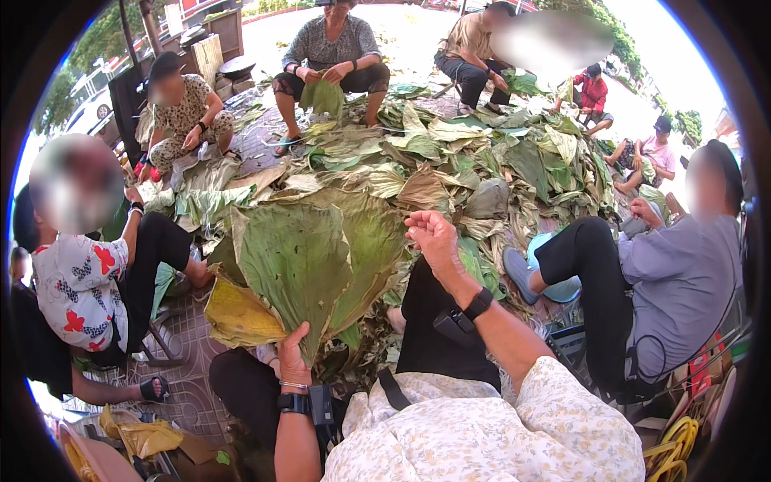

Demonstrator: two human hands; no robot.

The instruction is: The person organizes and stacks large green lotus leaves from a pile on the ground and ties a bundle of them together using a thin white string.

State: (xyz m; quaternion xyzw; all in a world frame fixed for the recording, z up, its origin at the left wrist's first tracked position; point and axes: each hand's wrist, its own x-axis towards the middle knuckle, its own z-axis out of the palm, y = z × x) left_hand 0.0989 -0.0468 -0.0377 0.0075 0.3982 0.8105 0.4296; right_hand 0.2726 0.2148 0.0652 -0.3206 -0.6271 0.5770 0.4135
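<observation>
My left hand (294, 355) grips a fanned stack of large, half-dried lotus leaves (295, 259) at their narrow lower end, thumb on top. The front leaves are dull green with brown, ragged edges. A yellow leaf (241, 310) sticks out on the stack's left side. Raised at the upper right edge of the stack is my right hand (435, 238), its fingers loosely bent and somewhat apart, with nothing visible in them. Whether its fingertips touch the leaf edge is hard to tell. Beyond both hands spreads a broad heap of green and brown leaves (446, 150).
Several people sit around the heap; one in grey (680, 289) is close on my right, one in a patterned shirt (84, 289) on my left. A carton with yellow leaf pieces (147, 437) stands at lower left. A coiled yellow cord (674, 449) lies at lower right.
</observation>
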